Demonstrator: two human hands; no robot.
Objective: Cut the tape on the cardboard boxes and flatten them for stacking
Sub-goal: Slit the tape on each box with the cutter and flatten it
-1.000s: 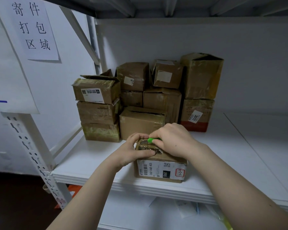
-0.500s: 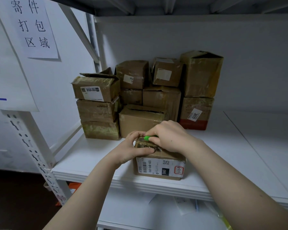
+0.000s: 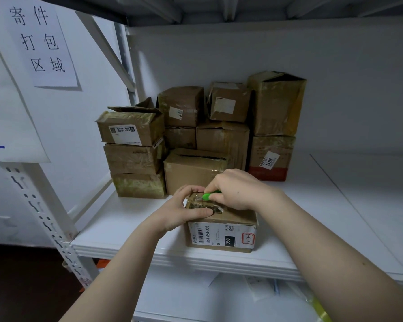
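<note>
A small taped cardboard box (image 3: pixel 221 235) with a white shipping label stands near the front edge of the white shelf (image 3: pixel 126 231). My left hand (image 3: pixel 184 211) grips its top left corner, thumb lying across the taped top. My right hand (image 3: pixel 237 190) holds a green utility knife (image 3: pixel 209 195), its blade tip resting on the tape at the box's far left top edge. Most of the knife's handle is hidden inside my fist.
Several worn cardboard boxes (image 3: pixel 196 140) are stacked at the back left of the shelf, some with open flaps. A slotted white upright (image 3: pixel 44 217) rises at the left. Paper signs (image 3: pixel 42 43) hang on the left wall. A lower shelf holds papers (image 3: pixel 261 289).
The knife blade has slid left along the box top toward my left fingers. My left hand keeps its hold, and the view has shifted slightly.
</note>
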